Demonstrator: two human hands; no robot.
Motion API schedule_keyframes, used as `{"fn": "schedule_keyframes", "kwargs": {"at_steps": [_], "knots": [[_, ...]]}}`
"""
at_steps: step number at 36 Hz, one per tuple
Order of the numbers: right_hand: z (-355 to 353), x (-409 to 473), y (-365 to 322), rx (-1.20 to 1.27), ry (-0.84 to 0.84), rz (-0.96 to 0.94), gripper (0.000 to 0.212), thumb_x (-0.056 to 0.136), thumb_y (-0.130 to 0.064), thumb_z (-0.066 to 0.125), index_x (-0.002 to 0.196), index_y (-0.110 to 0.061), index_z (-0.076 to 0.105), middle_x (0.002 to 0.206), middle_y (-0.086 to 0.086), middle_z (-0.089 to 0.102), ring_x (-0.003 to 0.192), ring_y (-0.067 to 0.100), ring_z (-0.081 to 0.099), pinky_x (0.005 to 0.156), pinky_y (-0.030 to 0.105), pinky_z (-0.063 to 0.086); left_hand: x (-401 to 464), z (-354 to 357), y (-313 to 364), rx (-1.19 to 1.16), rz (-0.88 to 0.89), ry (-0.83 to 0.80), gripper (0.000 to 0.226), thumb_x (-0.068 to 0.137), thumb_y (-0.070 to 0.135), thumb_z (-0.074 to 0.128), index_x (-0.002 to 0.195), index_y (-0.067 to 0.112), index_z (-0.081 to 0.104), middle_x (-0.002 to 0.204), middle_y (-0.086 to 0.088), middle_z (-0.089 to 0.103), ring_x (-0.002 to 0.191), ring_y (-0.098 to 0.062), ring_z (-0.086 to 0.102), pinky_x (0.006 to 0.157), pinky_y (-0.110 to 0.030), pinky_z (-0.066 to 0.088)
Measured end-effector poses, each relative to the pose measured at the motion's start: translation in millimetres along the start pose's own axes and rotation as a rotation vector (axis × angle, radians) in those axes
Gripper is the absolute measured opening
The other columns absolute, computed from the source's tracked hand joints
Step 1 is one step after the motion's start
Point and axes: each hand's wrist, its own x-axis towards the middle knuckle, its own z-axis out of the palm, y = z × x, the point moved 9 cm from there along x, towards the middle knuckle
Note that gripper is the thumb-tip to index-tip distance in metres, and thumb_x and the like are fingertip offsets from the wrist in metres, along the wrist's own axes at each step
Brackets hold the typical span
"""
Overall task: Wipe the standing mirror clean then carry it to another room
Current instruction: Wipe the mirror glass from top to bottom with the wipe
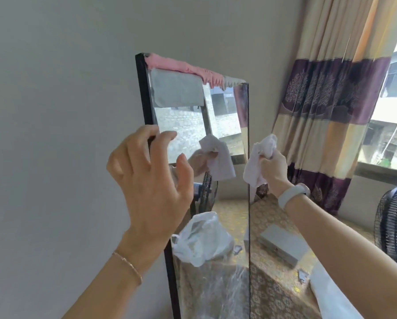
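Observation:
The tall standing mirror (pixel 220 125) with a thin black frame leans against the grey wall. A pink cloth (pixel 181 66) lies along its top edge. My left hand (pixel 151 178) is at the mirror's left edge, fingers curled around the frame and thumb spread over the glass. My right hand (pixel 273 169) is just right of the mirror's right edge, closed on a crumpled white tissue (pixel 259 157) that is apart from the glass. The glass reflects that hand and tissue.
A striped purple and beige curtain (pixel 326 107) and a window (pixel 391 111) are at the right. A black fan (pixel 393 229) stands at the far right. A patterned surface below holds a grey box (pixel 282 244). The glass reflects a white plastic bag.

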Motion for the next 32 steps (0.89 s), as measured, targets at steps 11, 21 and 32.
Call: {"fn": "schedule_keyframes", "kwargs": {"at_steps": [11,21,32], "knots": [[43,41,25,-0.282,0.022,0.01,0.03,0.091,-0.016,0.038,0.118,-0.005,0.046,0.115,0.021,0.054,0.097,0.037,0.057,0.077,0.038,0.046,-3,42,-38,-0.557,-0.482,-0.279,0.024,0.097,0.024,0.029,0.074,0.026,0.033,0.055,0.006,0.033,0.046,-0.002,0.044,0.044,-0.011,0.036],[73,-118,-80,-0.004,-0.105,-0.919,0.01,0.082,-0.011,0.051,0.09,-0.014,0.046,0.079,0.003,0.054,0.066,0.01,0.045,0.058,0.02,0.04,-9,41,-41,-0.653,-0.509,-0.184,0.034,0.099,0.02,0.023,0.066,0.019,0.027,0.05,0.025,0.042,0.048,0.003,0.039,0.05,-0.006,0.036],[46,20,-6,0.021,0.121,-0.127,0.018,0.096,-0.017,0.041,0.101,-0.008,0.055,0.089,0.006,0.055,0.076,0.016,0.053,0.068,0.023,0.044,-9,37,-45,-0.619,-0.55,-0.095,0.036,0.1,0.017,0.025,0.063,0.019,0.027,0.06,0.007,0.027,0.049,0.003,0.037,0.053,-0.005,0.035]]}}
